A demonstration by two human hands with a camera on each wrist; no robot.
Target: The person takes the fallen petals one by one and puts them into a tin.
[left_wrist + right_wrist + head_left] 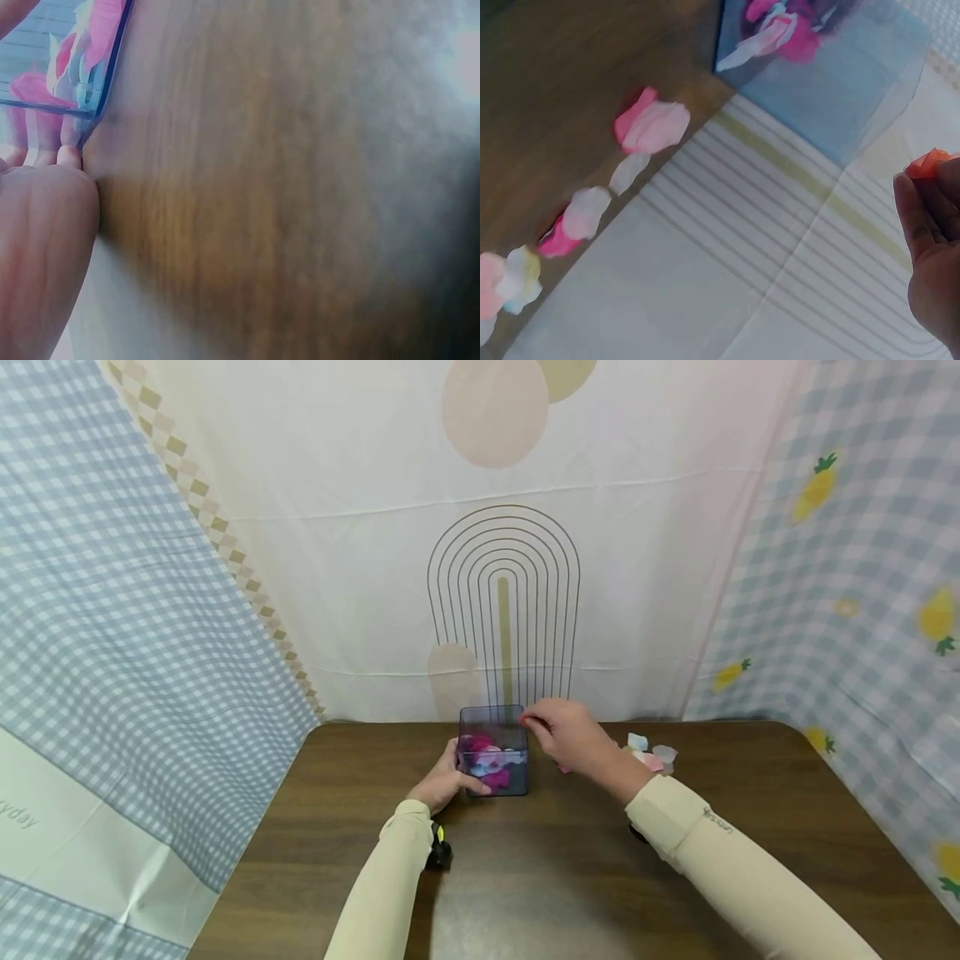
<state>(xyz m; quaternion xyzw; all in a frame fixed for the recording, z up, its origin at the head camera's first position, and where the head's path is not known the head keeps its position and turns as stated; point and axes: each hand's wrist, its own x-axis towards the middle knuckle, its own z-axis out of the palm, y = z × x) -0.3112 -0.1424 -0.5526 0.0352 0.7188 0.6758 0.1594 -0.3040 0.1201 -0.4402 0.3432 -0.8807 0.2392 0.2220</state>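
A see-through bluish plastic box [514,783] stands upright near the back of the table, with pink, magenta, white and pale blue petals [489,758] inside. My left hand [441,783] grips its left side, the thumb across the front; in the left wrist view several fingers show through the clear wall [45,131]. Level with the top right edge of the box, my right hand [570,737] pinches an orange-red petal [928,163] between thumb and fingertips. That petal is small and partly hidden by the fingers.
More loose petals [651,760] in pink, white and pale blue lie to the right of the box, partly behind my right forearm. In the right wrist view a row of petals [656,127] runs along the back table edge. A patterned cloth [360,610] hangs behind the brown table [337,835].
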